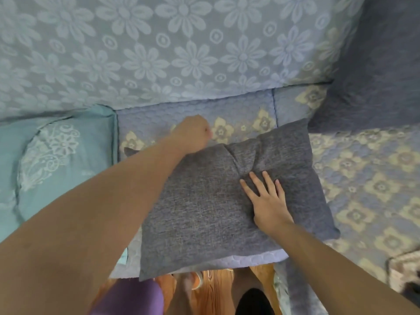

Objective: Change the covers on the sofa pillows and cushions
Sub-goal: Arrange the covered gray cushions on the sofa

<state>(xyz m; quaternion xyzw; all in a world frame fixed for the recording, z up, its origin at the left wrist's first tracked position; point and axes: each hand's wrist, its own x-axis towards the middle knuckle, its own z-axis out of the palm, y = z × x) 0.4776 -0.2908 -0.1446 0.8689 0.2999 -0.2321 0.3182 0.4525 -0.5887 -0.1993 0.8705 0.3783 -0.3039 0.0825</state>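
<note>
Lying nearest was the wooden floor [218, 289], just below the sofa seat [363, 178] with its blue and cream flowers. A grey pillow [204, 212] lay flat on that seat, its near edge hanging a little over the front. The right hand [266, 201] rested on top of the pillow with fingers straight and spread. The left hand [193, 135] was curled at the pillow's far edge; whether it pinched the cloth could not be told. Beside it on the left sat a teal cushion [56, 167]. Farthest was the pale blue flowered back cushion [159, 46].
</note>
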